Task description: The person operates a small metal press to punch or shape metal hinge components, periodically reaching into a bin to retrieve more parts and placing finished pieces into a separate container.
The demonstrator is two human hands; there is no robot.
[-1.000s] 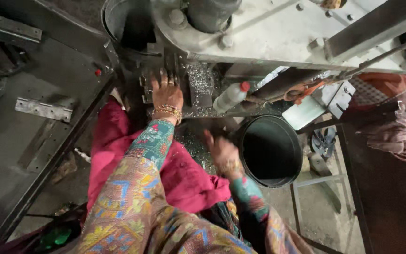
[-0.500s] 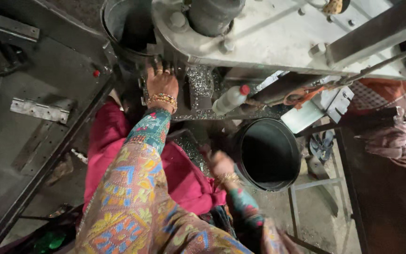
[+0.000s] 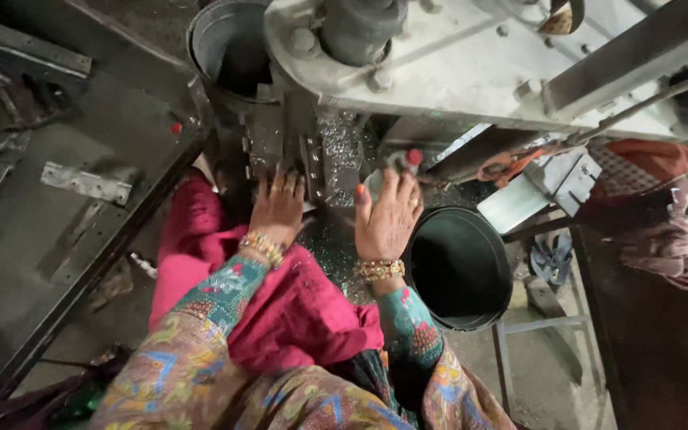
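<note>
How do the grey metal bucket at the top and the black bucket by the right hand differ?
The grey metal bucket sits at the top, behind the machine, partly hidden by it; the black bucket sits lower, beside the right hand, its whole rim visible. The grey one is pale and dull metallic, the black one dark throughout. The left hand lies nearer the grey bucket. Both are round, open-topped and look dark inside.
</note>
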